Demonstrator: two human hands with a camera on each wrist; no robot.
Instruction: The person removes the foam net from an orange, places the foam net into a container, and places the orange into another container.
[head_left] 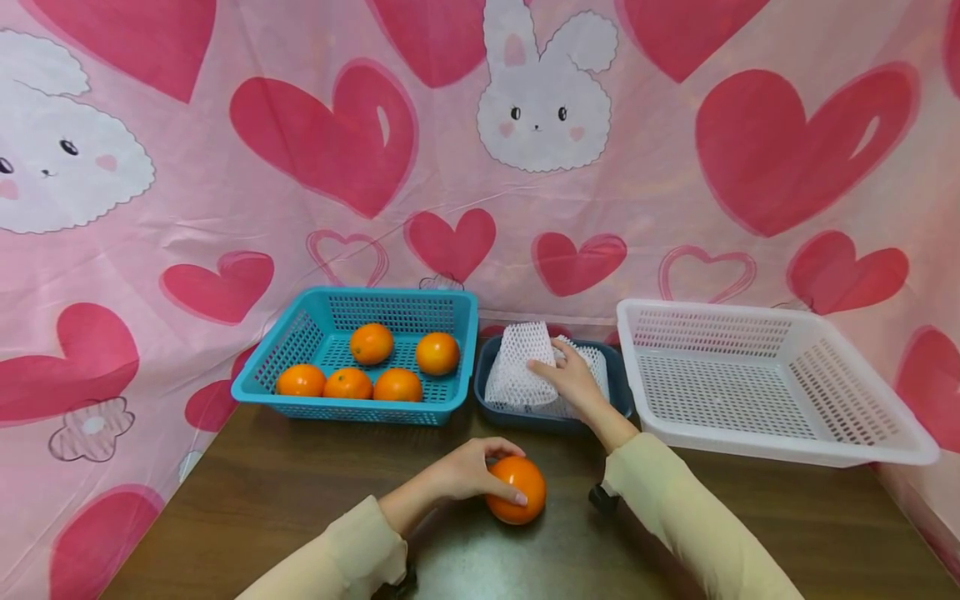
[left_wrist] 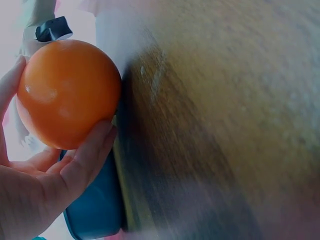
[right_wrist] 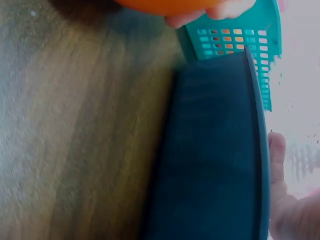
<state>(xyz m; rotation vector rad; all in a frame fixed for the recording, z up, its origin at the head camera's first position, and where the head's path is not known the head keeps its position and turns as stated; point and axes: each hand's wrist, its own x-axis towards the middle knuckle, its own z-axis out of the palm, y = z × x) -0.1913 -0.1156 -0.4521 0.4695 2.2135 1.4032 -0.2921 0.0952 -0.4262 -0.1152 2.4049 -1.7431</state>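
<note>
My left hand [head_left: 468, 473] grips an orange [head_left: 525, 492] low over the wooden table, near its middle. In the left wrist view the thumb and fingers curl round the sides of the orange [left_wrist: 70, 95]. At the dark blue tray, my right hand [head_left: 573, 379] pinches a white foam net sleeve [head_left: 517, 362] between thumb and fingers. More foam net sleeves [head_left: 596, 362] lie in the tray [head_left: 621, 383] behind that hand. The tray's side [right_wrist: 215, 150] hides most of the right hand [right_wrist: 295, 215] in the right wrist view.
To the left stands a turquoise basket [head_left: 243, 387] with several oranges [head_left: 371, 343] in it. A white basket [head_left: 750, 446] stands at the right. Behind them hangs a pink cloth [head_left: 540, 196] with hearts and rabbits. The wooden table [head_left: 247, 492] extends in front.
</note>
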